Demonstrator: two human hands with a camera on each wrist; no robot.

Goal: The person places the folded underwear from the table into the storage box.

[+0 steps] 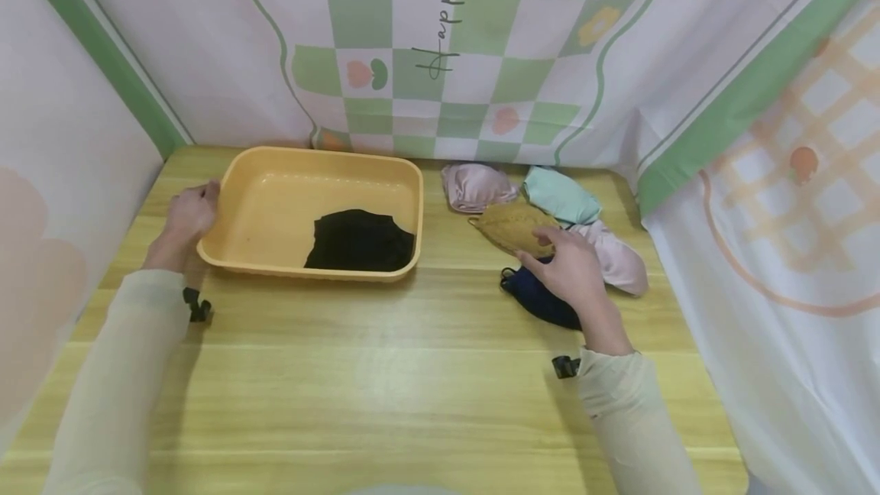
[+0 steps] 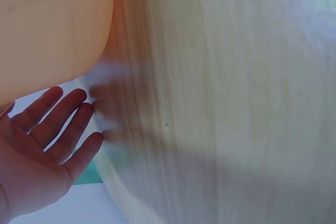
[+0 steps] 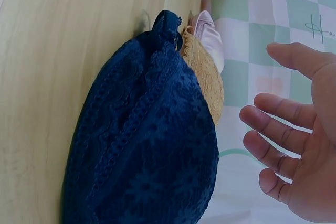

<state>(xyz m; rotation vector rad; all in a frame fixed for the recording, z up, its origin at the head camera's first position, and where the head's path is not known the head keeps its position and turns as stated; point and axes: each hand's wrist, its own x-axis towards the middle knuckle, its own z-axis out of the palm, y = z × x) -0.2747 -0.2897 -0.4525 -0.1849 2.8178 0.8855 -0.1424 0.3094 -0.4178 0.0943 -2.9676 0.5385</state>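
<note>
Five soft, rounded cloth pieces lie bunched on the right of the table [image 1: 371, 396]: a mustard piece [image 1: 509, 224], a dark blue lace piece [image 3: 152, 145], a mint piece [image 1: 561, 195], a pink piece [image 1: 476, 188] and a pale pink piece [image 1: 619, 260]; a black piece [image 1: 359, 241] sits in the yellow tray [image 1: 264, 212], toward its near right corner. Above the mustard and blue pieces the right hand [image 1: 576, 270] hangs, fingers loosely spread, holding nothing; the left hand [image 1: 189, 216] is at the tray's left end, fingers extended and apart. To lift one piece cleanly, pinching its body, clear of loops and overlapping neighbours, seems best. The left thumb is mostly hidden, so whether it presses the rim I cannot tell; the right hand covers part of the blue piece, and both wrist views cut the hands off
</note>
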